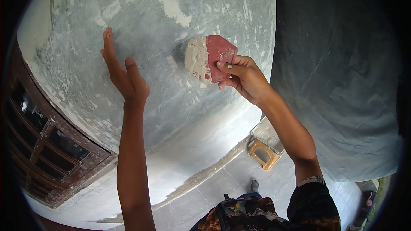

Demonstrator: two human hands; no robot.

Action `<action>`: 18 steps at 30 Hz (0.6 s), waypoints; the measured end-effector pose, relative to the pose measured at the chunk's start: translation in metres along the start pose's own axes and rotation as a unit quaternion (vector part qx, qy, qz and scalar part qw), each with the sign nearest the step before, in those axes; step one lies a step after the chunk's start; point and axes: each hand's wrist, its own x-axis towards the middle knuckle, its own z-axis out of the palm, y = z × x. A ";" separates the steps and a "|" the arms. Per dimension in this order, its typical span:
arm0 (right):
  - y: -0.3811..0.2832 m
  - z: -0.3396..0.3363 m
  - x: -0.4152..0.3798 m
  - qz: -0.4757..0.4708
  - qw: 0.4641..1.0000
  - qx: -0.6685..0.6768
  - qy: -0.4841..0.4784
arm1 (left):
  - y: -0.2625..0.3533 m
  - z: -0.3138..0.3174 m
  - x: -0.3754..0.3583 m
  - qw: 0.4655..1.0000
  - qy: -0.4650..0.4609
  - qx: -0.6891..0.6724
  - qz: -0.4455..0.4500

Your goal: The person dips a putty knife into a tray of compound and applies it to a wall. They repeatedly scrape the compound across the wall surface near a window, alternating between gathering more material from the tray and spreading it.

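My right hand (pixel 244 76) pinches a flat red scraper (pixel 220 55) by its right edge, thumb on the near face. Whitish paste (pixel 197 59) covers the scraper's left part, which lies close to the grey, patchy wall (pixel 167 102); whether it touches cannot be made out. My left hand (pixel 124 70) is raised before the wall, left of the scraper, fingers stretched out and nothing in it. White smears (pixel 174 11) mark the wall above the scraper.
A brown wooden frame with glass panes (pixel 51 145) is at the left. Dark cloth (pixel 338 76) hangs at the right. Below, a yellow plastic stool (pixel 264 155) stands on the tiled floor (pixel 222 184) near the wall's base. My foot (pixel 254 185) shows beneath me.
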 end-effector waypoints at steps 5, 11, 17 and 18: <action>0.020 -0.102 -0.011 0.031 0.998 0.013 0.050 | 0.055 0.120 -0.049 0.998 -0.023 -0.053 -0.030; 0.063 -0.238 -0.039 0.083 0.984 -0.006 0.155 | 0.126 0.243 -0.141 0.970 -0.107 -0.196 -0.096; 0.169 -0.362 -0.111 0.153 0.944 -0.124 0.265 | 0.201 0.306 -0.276 0.895 -0.245 -0.294 -0.228; 0.190 -0.381 -0.127 0.164 0.938 -0.119 0.280 | 0.210 0.313 -0.295 0.878 -0.278 -0.295 -0.255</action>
